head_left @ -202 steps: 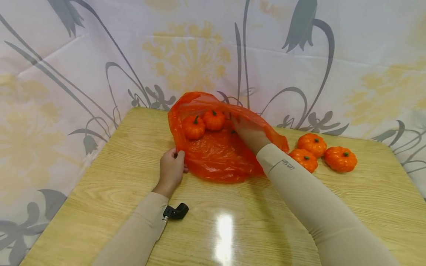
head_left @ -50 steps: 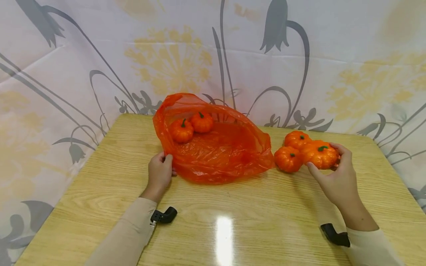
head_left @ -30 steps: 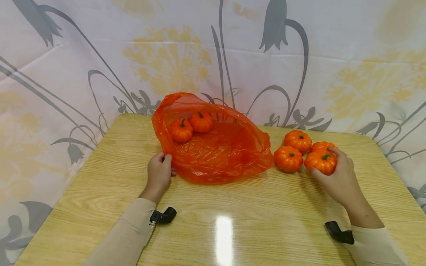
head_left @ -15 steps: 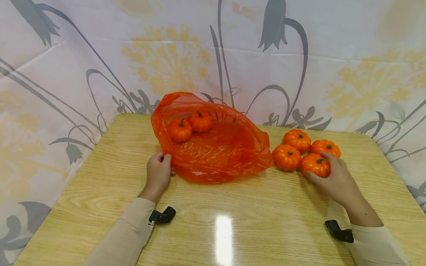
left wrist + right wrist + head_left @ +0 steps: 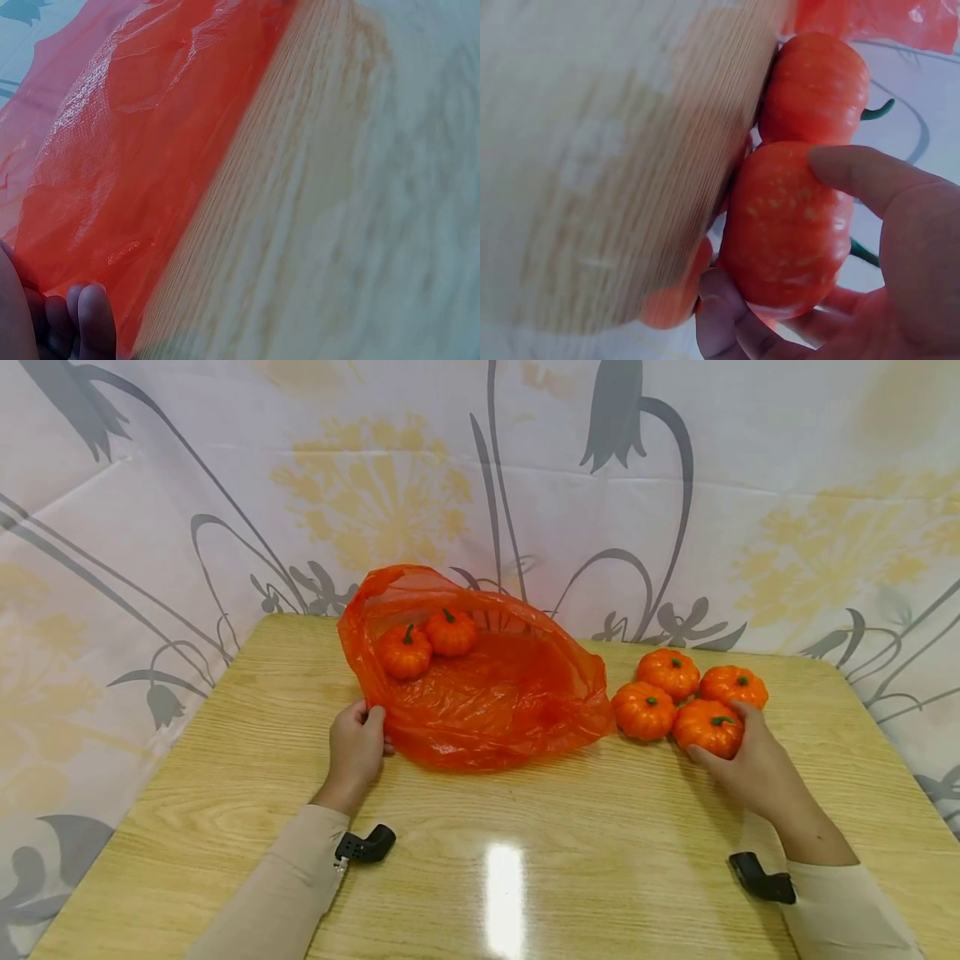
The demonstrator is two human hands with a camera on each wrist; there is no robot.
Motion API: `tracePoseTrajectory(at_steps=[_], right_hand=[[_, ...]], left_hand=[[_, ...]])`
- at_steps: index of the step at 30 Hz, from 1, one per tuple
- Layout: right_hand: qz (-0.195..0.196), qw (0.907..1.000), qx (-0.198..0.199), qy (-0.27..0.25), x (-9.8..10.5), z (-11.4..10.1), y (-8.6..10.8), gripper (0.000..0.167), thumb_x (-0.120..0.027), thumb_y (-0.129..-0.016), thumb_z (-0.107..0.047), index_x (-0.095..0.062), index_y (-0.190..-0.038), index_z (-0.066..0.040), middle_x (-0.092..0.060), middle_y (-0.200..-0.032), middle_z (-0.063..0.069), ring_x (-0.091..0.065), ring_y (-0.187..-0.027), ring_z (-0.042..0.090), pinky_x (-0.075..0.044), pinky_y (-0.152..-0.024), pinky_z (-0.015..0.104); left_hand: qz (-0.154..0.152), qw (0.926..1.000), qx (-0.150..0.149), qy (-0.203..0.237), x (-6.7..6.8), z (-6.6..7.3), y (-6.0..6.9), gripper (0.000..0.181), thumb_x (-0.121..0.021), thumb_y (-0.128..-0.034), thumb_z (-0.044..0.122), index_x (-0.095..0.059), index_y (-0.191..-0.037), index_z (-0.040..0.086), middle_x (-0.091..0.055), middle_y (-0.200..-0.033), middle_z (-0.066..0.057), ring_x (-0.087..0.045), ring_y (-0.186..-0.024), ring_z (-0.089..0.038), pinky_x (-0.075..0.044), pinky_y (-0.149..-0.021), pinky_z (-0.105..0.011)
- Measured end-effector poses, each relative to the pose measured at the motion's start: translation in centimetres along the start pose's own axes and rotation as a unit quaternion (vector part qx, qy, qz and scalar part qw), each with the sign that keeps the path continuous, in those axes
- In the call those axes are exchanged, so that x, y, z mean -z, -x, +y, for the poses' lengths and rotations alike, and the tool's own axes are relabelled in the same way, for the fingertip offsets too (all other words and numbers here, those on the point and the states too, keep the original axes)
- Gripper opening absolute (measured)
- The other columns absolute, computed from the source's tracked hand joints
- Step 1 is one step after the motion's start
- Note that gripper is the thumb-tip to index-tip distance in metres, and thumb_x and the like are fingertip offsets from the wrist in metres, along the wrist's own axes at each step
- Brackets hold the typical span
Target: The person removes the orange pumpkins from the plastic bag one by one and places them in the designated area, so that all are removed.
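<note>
An orange plastic bag (image 5: 480, 718) lies with its mouth spread wide, two small pumpkins (image 5: 406, 652) inside at its left. My left hand (image 5: 356, 747) pinches the bag's near-left rim; its curled fingers (image 5: 96, 322) show low in the left wrist view. My right hand (image 5: 761, 768) grips a small pumpkin (image 5: 787, 232) with a green stem, thumb on one side and fingers on the other. That pumpkin sits nearest me in a cluster with three more: one at its left (image 5: 643, 711), one behind (image 5: 667, 674) and one behind right (image 5: 733, 686).
The wooden table (image 5: 450, 868) has a bright light reflection near its front. A flower-patterned cloth (image 5: 480, 468) hangs behind it. Black camera mounts (image 5: 761, 878) stick out from both wrists.
My right hand has come out of the bag, gone right to the cluster and brought the gripped pumpkin forward and left, down beside the others. My left hand keeps its hold on the rim.
</note>
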State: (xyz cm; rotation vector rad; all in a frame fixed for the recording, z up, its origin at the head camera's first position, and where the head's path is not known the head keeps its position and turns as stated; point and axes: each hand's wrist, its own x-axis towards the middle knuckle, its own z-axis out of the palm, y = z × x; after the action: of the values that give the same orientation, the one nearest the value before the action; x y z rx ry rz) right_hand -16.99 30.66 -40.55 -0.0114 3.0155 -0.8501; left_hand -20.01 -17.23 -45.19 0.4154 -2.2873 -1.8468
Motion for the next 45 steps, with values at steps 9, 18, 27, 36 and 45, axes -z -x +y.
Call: tracePoseTrajectory(at_steps=[9,18,27,36,45], right_hand=[[0.013,0.9998,0.015,0.0,-0.1,0.2,-0.2,0.086,-0.066,-0.094,-0.02,-0.012,-0.148,0.02,-0.024,-0.137,0.055,-0.028,-0.124,0.069,-0.027,-0.103,0.078],[0.035,0.9986,0.037,-0.014,-0.2,0.2,-0.2,0.09,-0.07,-0.09,-0.013,-0.011,-0.15,0.017,-0.027,-0.137,0.053,-0.028,-0.126,0.068,-0.026,-0.103,0.079],[0.051,0.9955,-0.04,0.07,0.4,-0.9,0.4,0.082,-0.055,-0.096,-0.04,-0.017,-0.155,0.002,-0.023,-0.143,0.046,-0.043,-0.109,0.064,-0.043,-0.077,0.076],[0.245,0.965,0.093,0.006,-0.7,-3.7,1.3,0.038,-0.06,-0.089,-0.012,-0.061,-0.123,0.003,-0.054,-0.116,0.031,-0.046,-0.109,0.05,-0.038,-0.083,0.062],[0.274,0.9363,0.217,-0.034,-2.1,-6.1,2.3,0.026,-0.066,-0.08,0.003,-0.067,-0.107,0.004,-0.061,-0.113,0.023,-0.051,-0.11,0.042,-0.035,-0.098,0.027]], left_hand=[[0.003,1.0,-0.001,0.0,0.0,0.0,0.0,0.024,-0.046,-0.0946,0.014,-0.054,-0.075,0.003,-0.052,-0.055,0.0,-0.055,-0.045,-0.012,-0.053,-0.045,-0.026],[0.001,1.0,0.0,-0.002,0.0,0.0,-0.1,0.024,-0.046,-0.095,0.014,-0.054,-0.075,0.003,-0.051,-0.057,-0.001,-0.055,-0.046,-0.012,-0.053,-0.045,-0.026],[0.004,1.0,-0.001,0.001,0.0,-0.1,-0.2,0.024,-0.047,-0.0955,0.016,-0.055,-0.077,0.003,-0.051,-0.059,-0.002,-0.055,-0.046,-0.014,-0.054,-0.046,-0.026],[0.005,0.9999,-0.013,0.001,-0.1,-0.3,-0.3,0.023,-0.047,-0.0945,0.016,-0.057,-0.078,0.004,-0.052,-0.06,-0.004,-0.055,-0.048,-0.015,-0.055,-0.046,-0.028],[0.002,1.0,-0.002,0.007,-0.1,-0.3,-0.1,0.024,-0.047,-0.0951,0.016,-0.055,-0.077,0.004,-0.051,-0.062,-0.005,-0.055,-0.049,-0.016,-0.055,-0.047,-0.028]])
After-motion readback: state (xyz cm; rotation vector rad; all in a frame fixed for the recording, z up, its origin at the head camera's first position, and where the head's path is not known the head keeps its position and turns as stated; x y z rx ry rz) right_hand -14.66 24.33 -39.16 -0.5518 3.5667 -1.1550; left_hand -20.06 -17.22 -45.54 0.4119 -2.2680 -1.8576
